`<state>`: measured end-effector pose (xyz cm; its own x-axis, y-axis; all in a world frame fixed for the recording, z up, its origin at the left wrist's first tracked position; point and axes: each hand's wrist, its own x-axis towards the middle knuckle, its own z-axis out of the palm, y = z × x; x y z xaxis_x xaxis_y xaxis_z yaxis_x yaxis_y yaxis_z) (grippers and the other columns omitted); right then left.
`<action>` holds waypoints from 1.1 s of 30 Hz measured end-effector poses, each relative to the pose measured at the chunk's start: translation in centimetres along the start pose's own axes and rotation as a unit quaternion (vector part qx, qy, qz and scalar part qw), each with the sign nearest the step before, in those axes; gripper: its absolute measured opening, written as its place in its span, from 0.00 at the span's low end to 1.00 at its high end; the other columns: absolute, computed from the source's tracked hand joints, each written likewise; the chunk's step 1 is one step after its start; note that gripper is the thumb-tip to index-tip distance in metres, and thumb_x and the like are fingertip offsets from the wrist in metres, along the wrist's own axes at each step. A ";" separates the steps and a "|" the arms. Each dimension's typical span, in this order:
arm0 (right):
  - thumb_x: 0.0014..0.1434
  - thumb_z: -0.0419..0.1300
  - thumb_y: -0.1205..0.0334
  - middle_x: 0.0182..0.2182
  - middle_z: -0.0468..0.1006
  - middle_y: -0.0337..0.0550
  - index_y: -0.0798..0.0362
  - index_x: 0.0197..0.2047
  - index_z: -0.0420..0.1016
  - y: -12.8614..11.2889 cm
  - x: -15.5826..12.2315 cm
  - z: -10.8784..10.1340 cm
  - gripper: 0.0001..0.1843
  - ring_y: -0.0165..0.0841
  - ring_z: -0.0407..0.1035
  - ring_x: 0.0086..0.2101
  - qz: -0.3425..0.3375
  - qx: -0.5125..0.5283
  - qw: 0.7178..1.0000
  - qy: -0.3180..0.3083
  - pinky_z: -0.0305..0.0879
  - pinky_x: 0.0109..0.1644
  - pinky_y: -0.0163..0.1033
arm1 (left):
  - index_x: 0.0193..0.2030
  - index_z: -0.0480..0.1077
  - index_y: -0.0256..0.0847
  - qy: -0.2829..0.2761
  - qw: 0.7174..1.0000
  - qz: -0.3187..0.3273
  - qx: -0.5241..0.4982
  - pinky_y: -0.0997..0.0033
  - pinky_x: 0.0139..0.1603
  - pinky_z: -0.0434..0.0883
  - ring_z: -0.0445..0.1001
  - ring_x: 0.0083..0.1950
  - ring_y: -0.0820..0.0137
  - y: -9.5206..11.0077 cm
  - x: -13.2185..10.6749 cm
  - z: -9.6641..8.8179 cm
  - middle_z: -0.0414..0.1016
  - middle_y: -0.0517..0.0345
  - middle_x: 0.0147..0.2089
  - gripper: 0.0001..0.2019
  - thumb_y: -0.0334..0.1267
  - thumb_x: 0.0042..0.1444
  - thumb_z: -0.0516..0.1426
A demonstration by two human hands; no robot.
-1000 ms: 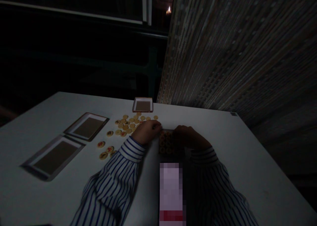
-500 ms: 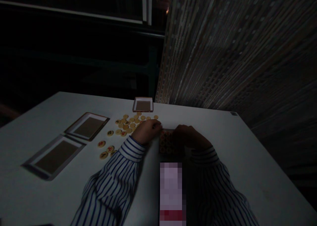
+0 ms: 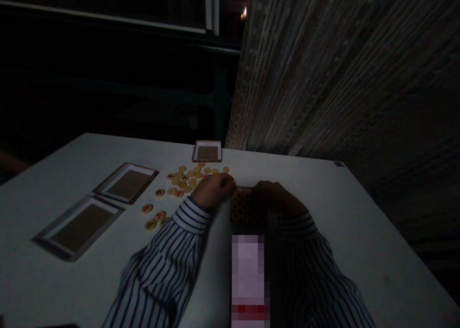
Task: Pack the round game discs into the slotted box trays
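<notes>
A small open box [image 3: 245, 216] lies between my hands, with rows of round Chinese chess pieces [image 3: 236, 206] inside. My left hand [image 3: 213, 189] is closed, fingers curled at the box's upper left corner; whatever they may hold is hidden. Over the right part of the box is my right hand [image 3: 276, 197], with its fingers bent down and in deep shadow. I cannot make out what it grips. Left of the box, several loose Chinese chess pieces [image 3: 182, 184] are scattered on the white table [image 3: 118, 280], some showing red or dark characters, others blank.
An open tray [image 3: 207, 151] stands at the table's far edge. To the left lie another open tray [image 3: 125, 183] and a larger pale one [image 3: 81, 227]. A pixelated pale object [image 3: 247, 275] is in front of me. A string curtain [image 3: 287, 69] hangs behind the table.
</notes>
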<state>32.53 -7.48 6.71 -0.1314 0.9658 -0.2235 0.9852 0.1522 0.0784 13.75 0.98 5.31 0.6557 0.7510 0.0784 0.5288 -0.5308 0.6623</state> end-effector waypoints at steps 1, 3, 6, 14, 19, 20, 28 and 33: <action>0.58 0.50 0.61 0.38 0.74 0.50 0.52 0.41 0.73 0.0 0.1 0.1 0.12 0.36 0.69 0.37 -0.005 -0.002 1.000 0.001 0.62 0.36 0.37 | 0.39 0.73 0.39 0.000 1.000 0.003 -0.001 0.71 0.38 0.65 0.72 0.38 0.67 0.0 0.0 0.0 0.76 0.52 0.38 0.16 0.45 0.53 0.50; 0.58 0.50 0.61 0.37 0.74 0.50 0.53 0.40 0.73 0.1 0.1 0.3 0.12 0.37 0.70 0.36 -0.014 -0.002 1.000 0.021 0.63 0.35 0.39 | 0.40 0.73 0.39 0.002 1.000 0.007 -0.003 0.70 0.38 0.65 0.72 0.38 0.66 -0.1 0.0 0.0 0.76 0.52 0.38 0.16 0.45 0.53 0.50; 0.58 0.50 0.61 0.38 0.74 0.50 0.52 0.41 0.73 0.2 0.2 0.5 0.12 0.37 0.70 0.37 -0.020 0.003 0.999 0.029 0.63 0.35 0.39 | 0.39 0.73 0.39 0.000 1.000 0.005 -0.002 0.70 0.38 0.66 0.72 0.38 0.66 -0.1 0.1 0.0 0.76 0.52 0.37 0.15 0.45 0.53 0.51; 0.59 0.49 0.62 0.37 0.74 0.52 0.53 0.40 0.73 -0.2 0.1 0.1 0.13 0.37 0.70 0.36 -0.015 0.000 1.000 0.015 0.62 0.33 0.37 | 0.39 0.73 0.39 0.000 1.000 0.002 0.000 0.70 0.38 0.66 0.72 0.39 0.66 0.2 0.0 -0.1 0.76 0.52 0.38 0.15 0.45 0.53 0.50; 0.58 0.50 0.61 0.37 0.74 0.51 0.52 0.40 0.74 -0.1 0.0 0.1 0.13 0.36 0.70 0.35 -0.020 0.019 0.999 0.020 0.61 0.33 0.36 | 0.40 0.73 0.39 0.001 1.000 0.000 0.003 0.71 0.38 0.66 0.72 0.39 0.67 0.0 0.1 0.0 0.76 0.52 0.38 0.16 0.45 0.54 0.50; 0.58 0.50 0.61 0.37 0.74 0.51 0.52 0.40 0.74 0.0 0.0 0.1 0.13 0.36 0.70 0.35 -0.018 0.019 0.999 0.022 0.61 0.33 0.36 | 0.40 0.73 0.39 0.001 1.000 -0.001 0.003 0.71 0.38 0.66 0.72 0.39 0.67 0.0 0.1 0.0 0.76 0.52 0.38 0.16 0.45 0.53 0.50; 0.57 0.51 0.61 0.36 0.74 0.51 0.53 0.39 0.75 0.1 0.4 0.7 0.12 0.35 0.70 0.34 -0.006 0.013 1.000 0.021 0.59 0.31 0.35 | 0.41 0.73 0.40 -0.001 1.000 -0.004 -0.003 0.69 0.40 0.66 0.72 0.41 0.65 0.1 0.0 -0.2 0.76 0.52 0.40 0.16 0.45 0.54 0.50; 0.56 0.51 0.62 0.35 0.75 0.50 0.51 0.39 0.75 0.2 0.4 1.0 0.12 0.36 0.70 0.34 -0.018 0.021 0.999 0.037 0.58 0.30 0.35 | 0.40 0.73 0.40 0.001 1.000 -0.006 -0.003 0.69 0.41 0.67 0.72 0.41 0.66 0.2 0.0 -0.2 0.77 0.53 0.40 0.15 0.44 0.54 0.50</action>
<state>32.75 -7.22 5.70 -0.1734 0.9728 -0.1534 0.9832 0.1800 0.0301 13.67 0.96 5.60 0.6478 0.7583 0.0725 0.5337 -0.5196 0.6672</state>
